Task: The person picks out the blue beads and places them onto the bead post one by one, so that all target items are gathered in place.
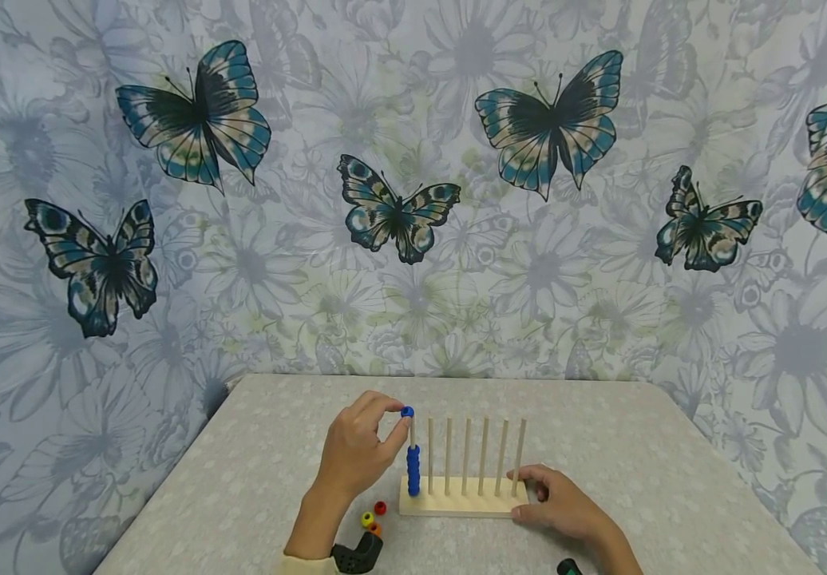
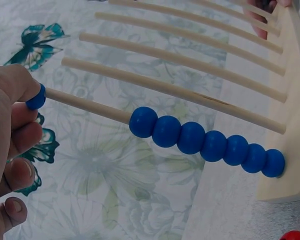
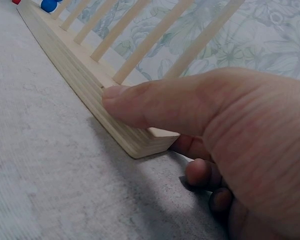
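Observation:
My left hand (image 1: 358, 447) pinches a blue bead (image 1: 407, 412) between thumb and forefinger at the top of the leftmost peg. In the left wrist view that bead (image 2: 36, 97) sits right at the peg's tip; whether the tip has entered its hole I cannot tell. Lower on the same peg, several blue beads (image 2: 191, 137) are stacked down to the base. The wooden base (image 1: 460, 505) carries a row of upright pegs, the others bare. At its right end my right hand (image 1: 560, 503) grips the base, thumb on the near side and fingers behind.
A red bead (image 1: 381, 507), a yellow bead (image 1: 367, 519) and an orange bead (image 1: 374, 529) lie on the table left of the base, by my left wrist. The pale patterned tabletop (image 1: 277, 415) ends at a wall with butterflies (image 1: 399, 209).

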### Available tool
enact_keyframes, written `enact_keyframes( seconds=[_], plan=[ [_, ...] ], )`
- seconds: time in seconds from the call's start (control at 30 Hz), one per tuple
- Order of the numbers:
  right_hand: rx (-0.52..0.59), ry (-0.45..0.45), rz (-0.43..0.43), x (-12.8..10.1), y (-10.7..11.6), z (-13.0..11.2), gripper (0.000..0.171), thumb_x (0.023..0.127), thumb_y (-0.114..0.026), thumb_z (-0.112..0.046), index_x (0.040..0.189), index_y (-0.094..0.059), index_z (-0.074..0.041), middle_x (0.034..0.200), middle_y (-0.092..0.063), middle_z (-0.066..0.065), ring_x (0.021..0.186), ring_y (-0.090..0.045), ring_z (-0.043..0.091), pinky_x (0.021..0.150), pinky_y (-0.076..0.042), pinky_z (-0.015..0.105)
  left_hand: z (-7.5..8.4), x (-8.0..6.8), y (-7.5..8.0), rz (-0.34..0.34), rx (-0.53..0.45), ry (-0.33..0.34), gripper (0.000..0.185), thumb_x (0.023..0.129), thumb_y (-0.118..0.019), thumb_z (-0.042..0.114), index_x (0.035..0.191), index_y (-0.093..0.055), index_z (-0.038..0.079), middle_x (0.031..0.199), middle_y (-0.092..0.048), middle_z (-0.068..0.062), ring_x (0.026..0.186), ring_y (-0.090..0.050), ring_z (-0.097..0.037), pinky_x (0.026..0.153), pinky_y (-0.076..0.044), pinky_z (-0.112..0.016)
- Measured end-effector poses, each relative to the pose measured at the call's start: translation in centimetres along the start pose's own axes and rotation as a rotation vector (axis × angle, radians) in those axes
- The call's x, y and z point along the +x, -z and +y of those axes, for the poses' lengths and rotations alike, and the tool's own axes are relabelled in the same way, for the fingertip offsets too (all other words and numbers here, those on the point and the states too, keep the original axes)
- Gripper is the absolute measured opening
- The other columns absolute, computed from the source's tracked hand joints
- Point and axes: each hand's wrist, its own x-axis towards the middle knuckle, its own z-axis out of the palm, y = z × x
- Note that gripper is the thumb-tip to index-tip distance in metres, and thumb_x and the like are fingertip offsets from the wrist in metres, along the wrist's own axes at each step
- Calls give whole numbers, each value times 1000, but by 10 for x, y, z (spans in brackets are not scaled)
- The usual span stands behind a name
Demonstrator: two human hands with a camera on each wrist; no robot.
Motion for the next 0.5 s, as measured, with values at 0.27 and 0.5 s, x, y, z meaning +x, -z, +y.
enact_keyframes(
  seconds=[0.27, 0.5],
  plan=[
    [6, -4, -1, 0, 1, 0, 54, 80, -83, -27, 129, -66, -13, 88, -48, 5, 78, -41, 15, 61, -35, 25, 1, 0, -2, -13, -6, 3, 15, 83, -80, 22, 96, -73, 20, 94, -68, 9, 67, -53, 0, 57, -45, -17],
    [0, -20, 1, 1, 0, 0, 54, 80, -83, -28, 129, -66, -14, 87, -48, 5, 78, -42, 15, 61, -35, 25, 3, 0, -3, -17, -25, 6, 14, 83, -80, 20, 96, -73, 19, 92, -68, 7, 64, -50, 0, 55, -43, -16]
  ],
)
